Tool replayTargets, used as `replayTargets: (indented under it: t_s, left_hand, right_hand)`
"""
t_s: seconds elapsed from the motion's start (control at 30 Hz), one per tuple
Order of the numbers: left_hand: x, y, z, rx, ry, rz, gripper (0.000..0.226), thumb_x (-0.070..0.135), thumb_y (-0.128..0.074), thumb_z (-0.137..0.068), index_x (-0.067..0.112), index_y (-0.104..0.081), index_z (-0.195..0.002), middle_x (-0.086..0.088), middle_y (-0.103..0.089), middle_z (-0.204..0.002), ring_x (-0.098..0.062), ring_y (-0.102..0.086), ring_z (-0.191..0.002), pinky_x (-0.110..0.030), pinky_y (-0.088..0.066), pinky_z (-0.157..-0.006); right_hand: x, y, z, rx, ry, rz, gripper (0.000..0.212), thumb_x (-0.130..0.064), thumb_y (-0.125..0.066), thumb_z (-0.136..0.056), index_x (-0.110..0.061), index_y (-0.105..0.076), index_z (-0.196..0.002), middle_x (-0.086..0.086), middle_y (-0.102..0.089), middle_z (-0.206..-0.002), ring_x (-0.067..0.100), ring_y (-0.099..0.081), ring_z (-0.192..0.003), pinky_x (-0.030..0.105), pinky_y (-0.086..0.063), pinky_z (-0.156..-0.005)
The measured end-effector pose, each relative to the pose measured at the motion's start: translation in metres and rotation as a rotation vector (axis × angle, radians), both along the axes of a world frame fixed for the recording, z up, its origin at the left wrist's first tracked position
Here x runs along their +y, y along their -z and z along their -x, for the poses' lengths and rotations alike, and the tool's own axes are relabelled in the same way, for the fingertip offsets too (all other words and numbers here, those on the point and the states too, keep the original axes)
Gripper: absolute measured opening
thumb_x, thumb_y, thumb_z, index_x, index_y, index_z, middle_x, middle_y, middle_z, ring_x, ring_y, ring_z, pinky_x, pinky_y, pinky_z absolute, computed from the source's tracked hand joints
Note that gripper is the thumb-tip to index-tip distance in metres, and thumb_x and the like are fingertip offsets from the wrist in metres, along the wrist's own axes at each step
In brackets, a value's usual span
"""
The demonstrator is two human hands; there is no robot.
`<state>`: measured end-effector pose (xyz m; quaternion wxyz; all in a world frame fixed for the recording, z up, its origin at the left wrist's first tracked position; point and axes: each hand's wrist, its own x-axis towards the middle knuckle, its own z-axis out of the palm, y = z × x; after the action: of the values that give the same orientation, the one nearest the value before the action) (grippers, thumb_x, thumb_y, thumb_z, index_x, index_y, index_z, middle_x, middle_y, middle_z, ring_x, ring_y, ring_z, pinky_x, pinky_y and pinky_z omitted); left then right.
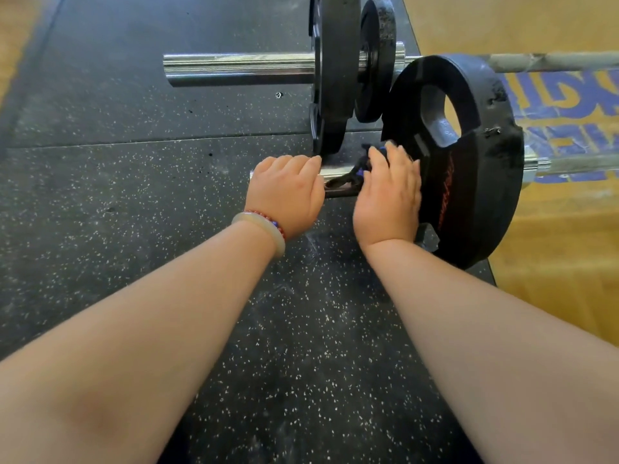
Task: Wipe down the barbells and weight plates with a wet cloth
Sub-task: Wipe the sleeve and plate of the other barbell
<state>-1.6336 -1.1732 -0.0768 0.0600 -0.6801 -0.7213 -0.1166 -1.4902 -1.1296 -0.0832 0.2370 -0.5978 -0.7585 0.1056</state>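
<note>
Head camera looks forward and down, close above the rubber floor (134, 229), edges seemingly bowed.

arms bare | left wrist: pale bangle (264, 233) | red-blue bead bracelet (273, 222)

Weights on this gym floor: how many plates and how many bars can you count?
Plates: 3 (big plate, small plate, tilted plate)
Bars: 2 (far bar, near bar)
Total: 5
</note>
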Motion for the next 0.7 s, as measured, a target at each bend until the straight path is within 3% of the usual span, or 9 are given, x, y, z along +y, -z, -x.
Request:
replayTargets:
  t_s: [0.1,0.17,0.3,0.37,0.47,0.6,0.7]
  left_hand:
    - [0.001,0.000,-0.001,0.030,-0.009,-0.005,0.046,0.029,-0.028,-0.095,0.010,-0.065,-0.113,-0.004,-0.070,-0.098,-0.024,-0.065,-0.086,-0.036,-0.046,-0.076]
    - [0.002,0.001,-0.001,0.048,-0.008,-0.012,0.044,0.029,-0.029,-0.095,0.010,-0.065,-0.111,-0.004,-0.070,-0.096,-0.024,-0.065,-0.084,-0.036,-0.046,-0.075]
    - [0.004,0.003,0.001,0.045,-0.014,-0.019,0.042,0.028,-0.031,-0.095,0.011,-0.065,-0.112,-0.003,-0.070,-0.095,-0.024,-0.065,-0.083,-0.036,-0.045,-0.076]
    - [0.004,0.004,0.000,0.061,-0.028,-0.026,0.040,0.027,-0.033,-0.095,0.011,-0.065,-0.111,-0.003,-0.070,-0.092,-0.024,-0.064,-0.081,-0.036,-0.044,-0.074]
    - [0.004,0.006,-0.002,0.070,-0.039,-0.023,0.040,0.028,-0.032,-0.096,0.011,-0.064,-0.112,-0.003,-0.069,-0.094,-0.023,-0.063,-0.082,-0.036,-0.044,-0.075]
    - [0.003,-0.003,-0.001,0.071,-0.030,0.070,0.047,0.030,-0.028,-0.096,0.009,-0.057,-0.126,-0.005,-0.066,-0.114,-0.024,-0.061,-0.102,-0.040,-0.040,-0.093]
    - [-0.003,-0.021,-0.006,0.052,-0.051,0.279,0.052,0.033,-0.025,-0.099,0.011,-0.038,-0.143,-0.005,-0.049,-0.140,-0.023,-0.043,-0.130,-0.042,-0.019,-0.114]
  right_hand:
    - [-0.013,0.004,0.013,-0.017,-0.106,-0.075,0.046,-0.007,-0.053,-0.093,-0.011,-0.046,-0.138,0.012,-0.038,-0.147,0.030,-0.027,-0.140,0.046,-0.020,-0.115]
    - [-0.014,0.008,0.011,-0.045,-0.200,-0.140,0.047,-0.006,-0.056,-0.090,-0.011,-0.048,-0.136,0.012,-0.042,-0.144,0.030,-0.031,-0.138,0.045,-0.017,-0.114]
    - [-0.002,0.007,0.003,0.034,0.009,-0.048,0.044,-0.010,-0.041,-0.097,-0.016,-0.041,-0.141,0.008,-0.028,-0.154,0.025,-0.015,-0.145,0.037,-0.007,-0.116]
    - [-0.006,0.008,0.010,0.057,0.044,-0.066,0.045,-0.007,-0.039,-0.095,-0.014,-0.043,-0.139,0.010,-0.029,-0.153,0.026,-0.015,-0.145,0.037,-0.006,-0.115]
    - [-0.009,0.014,0.011,0.026,-0.062,-0.100,0.048,-0.006,-0.040,-0.088,-0.010,-0.048,-0.135,0.014,-0.039,-0.146,0.032,-0.027,-0.140,0.046,-0.020,-0.113]
    - [-0.002,0.001,-0.002,-0.023,-0.167,-0.043,0.051,0.007,-0.056,-0.084,-0.007,-0.053,-0.133,0.015,-0.048,-0.139,0.034,-0.039,-0.133,0.051,-0.033,-0.105]
    - [0.000,-0.026,-0.008,-0.044,-0.222,0.063,0.048,0.008,-0.056,-0.085,-0.005,-0.054,-0.132,0.015,-0.049,-0.138,0.033,-0.041,-0.131,0.048,-0.038,-0.102]
